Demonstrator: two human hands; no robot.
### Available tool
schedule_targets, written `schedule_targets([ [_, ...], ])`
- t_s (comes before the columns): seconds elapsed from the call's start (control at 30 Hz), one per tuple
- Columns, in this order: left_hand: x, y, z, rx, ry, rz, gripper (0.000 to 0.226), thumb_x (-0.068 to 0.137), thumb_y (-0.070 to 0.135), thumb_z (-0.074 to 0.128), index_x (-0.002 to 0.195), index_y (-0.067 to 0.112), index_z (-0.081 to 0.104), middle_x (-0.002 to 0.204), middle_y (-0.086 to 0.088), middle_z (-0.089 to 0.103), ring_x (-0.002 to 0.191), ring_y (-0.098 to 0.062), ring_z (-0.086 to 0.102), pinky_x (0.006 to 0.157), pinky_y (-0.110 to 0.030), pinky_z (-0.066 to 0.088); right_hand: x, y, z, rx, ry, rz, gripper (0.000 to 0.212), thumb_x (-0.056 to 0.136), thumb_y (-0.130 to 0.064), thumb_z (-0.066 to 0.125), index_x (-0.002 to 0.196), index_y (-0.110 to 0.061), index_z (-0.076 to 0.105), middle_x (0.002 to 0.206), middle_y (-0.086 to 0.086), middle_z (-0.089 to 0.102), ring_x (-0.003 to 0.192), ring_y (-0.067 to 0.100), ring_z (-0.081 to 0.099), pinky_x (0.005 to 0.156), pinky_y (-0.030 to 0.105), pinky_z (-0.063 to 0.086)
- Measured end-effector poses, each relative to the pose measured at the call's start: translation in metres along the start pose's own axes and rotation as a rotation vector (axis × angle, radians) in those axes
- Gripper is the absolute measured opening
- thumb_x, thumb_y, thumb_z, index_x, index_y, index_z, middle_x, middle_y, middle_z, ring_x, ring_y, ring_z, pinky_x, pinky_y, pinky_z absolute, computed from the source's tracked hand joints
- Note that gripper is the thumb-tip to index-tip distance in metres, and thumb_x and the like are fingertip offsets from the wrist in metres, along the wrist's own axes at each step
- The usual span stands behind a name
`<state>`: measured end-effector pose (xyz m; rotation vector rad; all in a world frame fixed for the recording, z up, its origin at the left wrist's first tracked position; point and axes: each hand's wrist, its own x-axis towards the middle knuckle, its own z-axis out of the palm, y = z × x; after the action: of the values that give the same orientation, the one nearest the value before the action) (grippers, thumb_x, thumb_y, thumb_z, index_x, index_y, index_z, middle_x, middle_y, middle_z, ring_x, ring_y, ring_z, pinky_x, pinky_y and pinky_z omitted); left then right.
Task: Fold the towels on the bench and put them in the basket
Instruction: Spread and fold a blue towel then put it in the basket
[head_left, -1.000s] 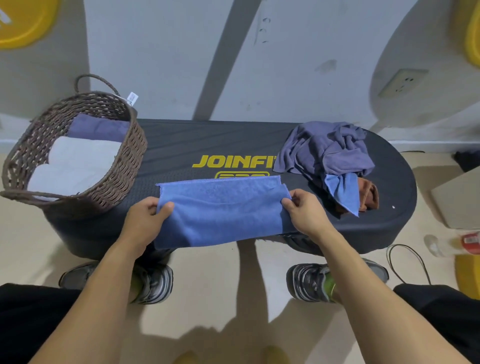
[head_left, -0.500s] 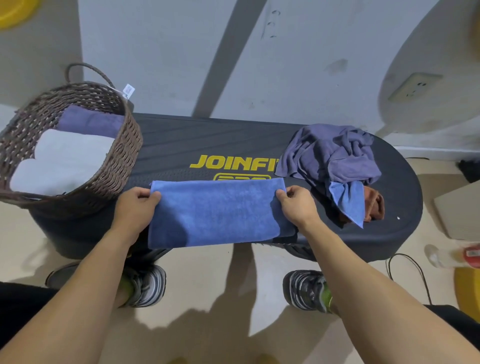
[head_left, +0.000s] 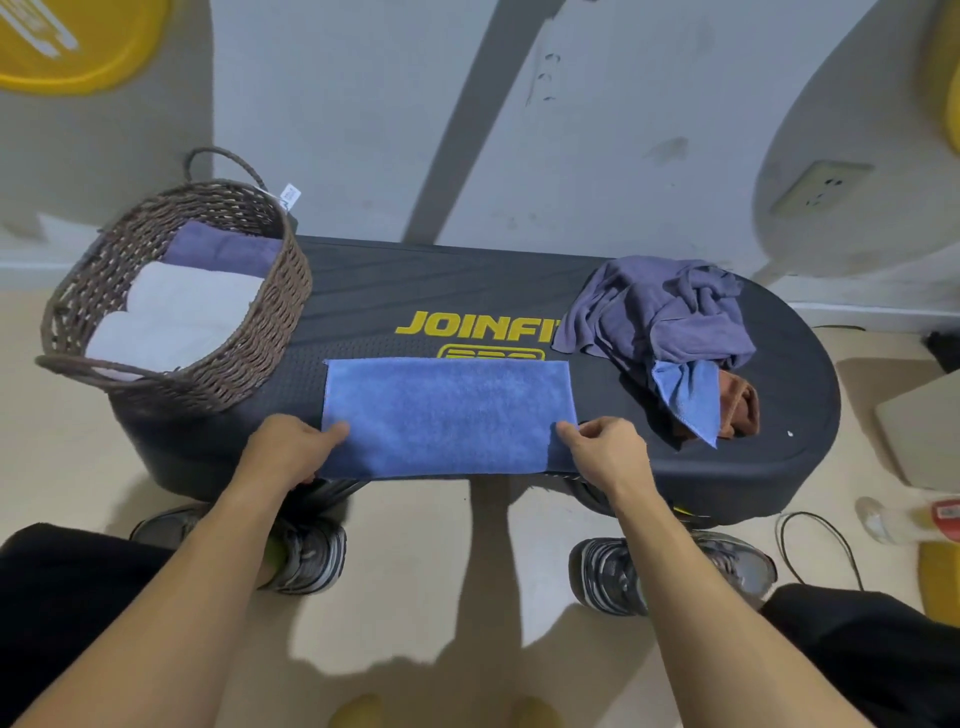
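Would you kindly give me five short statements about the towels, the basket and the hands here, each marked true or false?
1. The blue towel lies flat as a folded strip on the bench. True.
2. The basket holds nothing. False: white and purple folded towels lie inside it.
3. The left hand and the right hand each pinch a near corner of the blue towel. True.
4. The heap of unfolded towels sits at the basket's end of the bench. False: it sits at the opposite end.
5. The basket stands on the floor. False: it rests on the bench.
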<state>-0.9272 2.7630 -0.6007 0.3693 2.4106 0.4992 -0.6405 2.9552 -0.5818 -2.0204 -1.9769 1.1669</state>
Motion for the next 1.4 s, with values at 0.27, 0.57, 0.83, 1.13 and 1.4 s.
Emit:
schedule_targets([
  [0.27, -0.015, -0.006, 0.010, -0.498, -0.089, -0.245, 0.020, 0.094, 0.009, 0.063, 0.107, -0.005, 0.059, 0.106, -0.018, 0.065, 0.079, -0.033, 0.070, 0.066, -0.039, 0.059, -0.018, 0.009, 0.004, 0.052, 0.008, -0.016, 0.013, 0.090, -0.024, 0.065, 0.090, -0.012, 0.062, 0.085, 0.007, 0.066, 0.081, 0.027, 0.060, 0.067, 0.031, 0.040],
  [0.57, -0.035, 0.027, 0.006, -0.019, 0.283, 0.078, 0.034, 0.087, 0.019, 0.051, 0.110, -0.006, 0.053, 0.114, -0.027, 0.057, 0.107, -0.042, 0.053, 0.090, -0.044, 0.043, -0.033, 0.045, 0.015, 0.197, 0.159, 0.017, 0.027, 0.086, -0.038, 0.071, 0.087, -0.014, 0.060, 0.078, -0.003, 0.065, 0.085, 0.024, 0.063, 0.072, 0.032, 0.044],
  [0.83, -0.066, 0.088, 0.101, 0.115, 0.058, 0.812, 0.043, 0.098, 0.030, 0.050, 0.139, 0.017, 0.051, 0.155, -0.005, 0.035, 0.144, -0.025, 0.030, 0.118, -0.045, 0.025, -0.034, 0.036, 0.023, 1.019, -0.034, 0.366, 0.031, 0.078, -0.010, 0.083, 0.079, -0.015, 0.052, 0.073, 0.005, 0.057, 0.054, 0.014, 0.053, 0.051, 0.025, 0.049],
  [1.13, -0.042, 0.090, 0.122, 0.440, -0.095, 0.817, 0.057, 0.104, 0.041, 0.031, 0.157, 0.032, 0.014, 0.165, 0.007, -0.003, 0.152, -0.013, -0.010, 0.120, -0.042, -0.009, -0.037, 0.012, 0.000, 1.084, -0.340, 0.228, 0.027, 0.087, -0.001, 0.067, 0.113, -0.009, 0.069, 0.094, 0.011, 0.072, 0.063, 0.018, 0.054, 0.054, 0.025, 0.040],
  [1.4, -0.058, 0.108, 0.046, -0.775, -0.530, 0.038, 0.036, 0.095, 0.047, 0.055, 0.099, 0.013, 0.066, 0.103, -0.010, 0.071, 0.097, -0.028, 0.069, 0.073, -0.038, 0.058, -0.060, -0.043, 0.027, 1.013, -0.396, -0.008, 0.034, 0.091, -0.005, 0.065, 0.125, -0.011, 0.065, 0.084, 0.011, 0.061, 0.067, 0.022, 0.050, 0.057, 0.028, 0.045],
])
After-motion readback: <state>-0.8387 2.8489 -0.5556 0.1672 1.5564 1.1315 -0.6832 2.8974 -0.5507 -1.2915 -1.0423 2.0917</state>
